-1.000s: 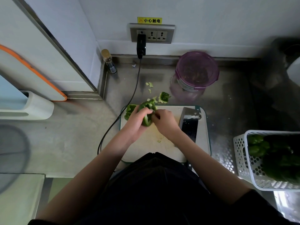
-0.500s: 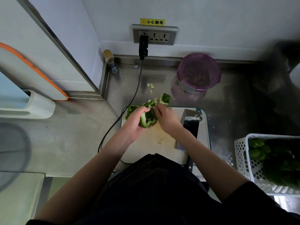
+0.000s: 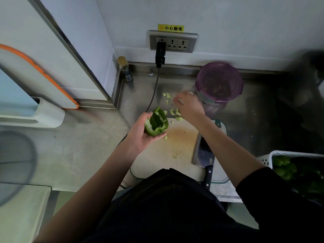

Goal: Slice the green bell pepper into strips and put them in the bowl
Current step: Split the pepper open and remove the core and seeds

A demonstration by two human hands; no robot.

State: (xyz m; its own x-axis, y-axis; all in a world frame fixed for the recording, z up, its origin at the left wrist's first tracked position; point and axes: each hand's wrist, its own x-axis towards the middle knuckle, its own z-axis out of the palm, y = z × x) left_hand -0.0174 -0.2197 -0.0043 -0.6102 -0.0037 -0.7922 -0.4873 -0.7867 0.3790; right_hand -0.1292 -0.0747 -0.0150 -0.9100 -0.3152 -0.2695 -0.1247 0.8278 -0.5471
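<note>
**Pepper cored, right hand dumping scraps — slicing not started**

Green bell pepper [image 3: 156, 124] sits in the left hand [image 3: 142, 135], held above the far-left corner of the cutting board [image 3: 168, 155]. Left grip: fingers and thumb curled round the pepper's outside, cut side up, cavity looks hollow.

Change: half a second ago both hands were on the pepper, right fingers working inside it. Now the right hand [image 3: 188, 106] has left it and reached out past the board's far edge, over the pale core scraps [image 3: 174, 112] on the tabletop [image 3: 87, 146]. Right grip: motion-blurred, can't tell how far open it is or whether it holds anything. My read: core and seeds are being discarded, so the pepper is about ready to go flat on the board for cutting.

Cleaver [image 3: 203, 153] lies untouched along the board's right side, handle toward the person. Purple bowl [image 3: 219, 85] stands behind the board near the wall, just beside the right hand; contents dark, unclear.

Surroundings: steel tabletop, white basket [image 3: 266, 159] with more green peppers at right, small bottle [image 3: 125, 70] in the corner, wall socket [image 3: 172, 41] with a black plug and cable running down past the board.
</note>
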